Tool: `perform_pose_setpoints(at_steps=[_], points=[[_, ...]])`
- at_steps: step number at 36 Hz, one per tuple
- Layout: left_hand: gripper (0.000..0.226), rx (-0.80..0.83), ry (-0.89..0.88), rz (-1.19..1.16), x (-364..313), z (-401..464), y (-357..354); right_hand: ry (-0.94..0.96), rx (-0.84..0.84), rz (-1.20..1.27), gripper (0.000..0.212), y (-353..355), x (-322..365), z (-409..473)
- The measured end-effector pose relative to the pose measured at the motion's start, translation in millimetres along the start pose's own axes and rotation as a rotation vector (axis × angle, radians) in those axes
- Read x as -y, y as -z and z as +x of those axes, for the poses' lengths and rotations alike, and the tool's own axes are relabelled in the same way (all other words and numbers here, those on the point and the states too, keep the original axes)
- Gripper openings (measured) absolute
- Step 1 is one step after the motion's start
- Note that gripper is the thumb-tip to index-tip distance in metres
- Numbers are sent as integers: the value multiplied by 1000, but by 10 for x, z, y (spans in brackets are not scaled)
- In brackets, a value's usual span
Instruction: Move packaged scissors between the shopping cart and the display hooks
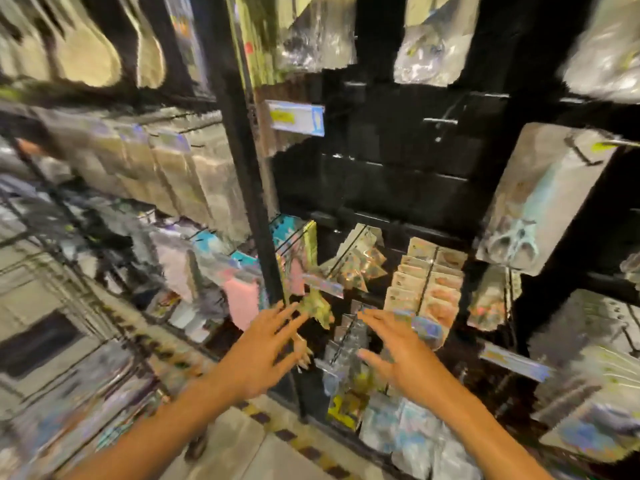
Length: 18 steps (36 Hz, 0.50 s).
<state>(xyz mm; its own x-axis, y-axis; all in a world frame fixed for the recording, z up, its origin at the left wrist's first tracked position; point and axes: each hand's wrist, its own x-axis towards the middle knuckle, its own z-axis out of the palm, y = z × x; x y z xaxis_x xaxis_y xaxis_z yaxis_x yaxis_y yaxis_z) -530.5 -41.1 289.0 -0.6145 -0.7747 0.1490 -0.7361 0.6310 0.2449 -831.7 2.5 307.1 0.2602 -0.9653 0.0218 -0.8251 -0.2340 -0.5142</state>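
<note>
1. The widest free room is the dark backing panel (388, 161) at upper middle, where bare display hooks (441, 122) stick out with nothing hung on them.
2. A black upright post (242, 161) splits the rack; nothing passes sideways through it.
3. Left of the post, hanging packets (166, 168) sit packed edge to edge, leaving no gap.
4. Below the bare panel, rows of small packets (429, 278) crowd the lower hooks (blur hides what they are).
5. At right, a packaged scissors (533, 209) hangs tilted, closing that side.
6. Both hands, left hand (263, 355) and right hand (401, 358), spread with fingers straight in the free air before the lower rows.
</note>
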Motion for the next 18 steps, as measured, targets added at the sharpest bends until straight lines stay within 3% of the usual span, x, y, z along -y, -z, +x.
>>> perform_pose_setpoints(at_steps=[4, 7, 10, 13, 16, 18], points=[[65, 36, 152, 58, 407, -749, -98, 30, 116, 13, 68, -627, 463, 270], [66, 80, 304, -13, 788, -1346, -121, 79, 135, 21, 82, -1132, 867, 499], [68, 65, 426, -89, 1119, -1965, -111, 154, 280, -46, 66, -1434, 1378, 712], [83, 59, 613, -145, 1447, -2570, -56, 200, 387, -92, 64, -1797, 1875, 942], [78, 19, 759, -177, 1755, -3152, -53, 254, 455, -66, 63, -2231, 2271, 1115], [87, 42, 829, -157, 1964, -3528, -73, 277, 488, -61, 66, -2438, 2573, 1220]])
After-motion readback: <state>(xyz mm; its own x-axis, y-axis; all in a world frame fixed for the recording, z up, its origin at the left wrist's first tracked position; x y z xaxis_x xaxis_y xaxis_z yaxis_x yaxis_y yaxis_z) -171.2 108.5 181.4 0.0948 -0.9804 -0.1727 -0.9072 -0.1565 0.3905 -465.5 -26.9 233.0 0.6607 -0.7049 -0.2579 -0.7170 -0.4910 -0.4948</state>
